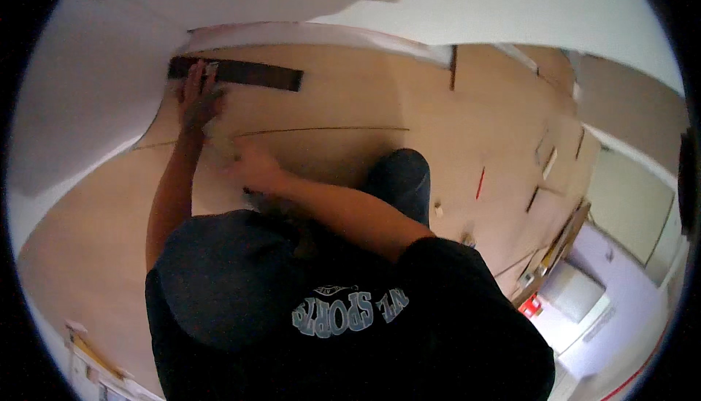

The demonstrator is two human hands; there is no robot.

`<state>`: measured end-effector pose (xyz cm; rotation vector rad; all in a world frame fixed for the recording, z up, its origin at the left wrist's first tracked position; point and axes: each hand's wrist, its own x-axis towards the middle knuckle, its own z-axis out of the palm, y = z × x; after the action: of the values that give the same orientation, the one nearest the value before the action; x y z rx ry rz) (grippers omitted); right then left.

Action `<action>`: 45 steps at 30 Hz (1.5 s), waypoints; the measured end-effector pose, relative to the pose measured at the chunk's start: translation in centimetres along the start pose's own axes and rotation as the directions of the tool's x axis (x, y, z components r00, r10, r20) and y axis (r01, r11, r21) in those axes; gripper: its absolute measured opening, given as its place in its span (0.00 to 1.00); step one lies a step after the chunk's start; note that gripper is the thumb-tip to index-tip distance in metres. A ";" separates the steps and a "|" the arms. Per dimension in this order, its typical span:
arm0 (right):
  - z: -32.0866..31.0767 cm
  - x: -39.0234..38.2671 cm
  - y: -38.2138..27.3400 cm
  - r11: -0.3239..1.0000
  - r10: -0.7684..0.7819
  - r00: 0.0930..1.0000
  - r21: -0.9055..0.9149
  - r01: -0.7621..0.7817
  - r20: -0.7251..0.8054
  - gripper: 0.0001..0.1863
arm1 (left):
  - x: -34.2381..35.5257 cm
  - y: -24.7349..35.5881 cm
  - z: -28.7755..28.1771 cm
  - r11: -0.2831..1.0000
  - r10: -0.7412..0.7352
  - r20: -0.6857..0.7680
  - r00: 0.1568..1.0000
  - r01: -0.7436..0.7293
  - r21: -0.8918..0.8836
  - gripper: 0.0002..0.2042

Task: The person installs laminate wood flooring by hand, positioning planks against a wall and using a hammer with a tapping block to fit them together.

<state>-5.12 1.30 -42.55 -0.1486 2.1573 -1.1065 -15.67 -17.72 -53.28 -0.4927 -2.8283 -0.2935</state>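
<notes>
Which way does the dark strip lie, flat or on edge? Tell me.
Flat: the dark strip shows its broad face upward beneath the left hand.

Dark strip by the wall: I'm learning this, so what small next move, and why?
Perhaps steady the dark strip with the left hand before moving the right hand: the left lies over the strip near the wall, while the right, blurred, is apart from it.
</notes>
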 end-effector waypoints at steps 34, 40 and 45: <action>-23.2 -31.7 32.6 0.662 0.546 0.640 -0.190 -0.725 -0.540 0.24 | -13.3 5.2 -7.3 0.941 -0.288 0.135 0.948 0.306 -0.144 0.28; -24.3 -11.8 17.3 0.842 -0.167 0.855 -0.522 -0.136 -0.491 0.25 | -14.1 4.8 -7.0 0.946 -0.291 0.116 0.950 0.304 -0.115 0.26; -17.2 0.7 7.5 0.565 -0.337 0.937 -0.816 0.120 -0.096 0.36 | -14.2 4.6 -7.5 0.938 -0.273 0.132 0.953 0.294 -0.184 0.27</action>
<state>-14.94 17.28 -41.83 -0.7671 2.7858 -0.1565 0.50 -19.54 -49.43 -0.1356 -2.9862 -0.6341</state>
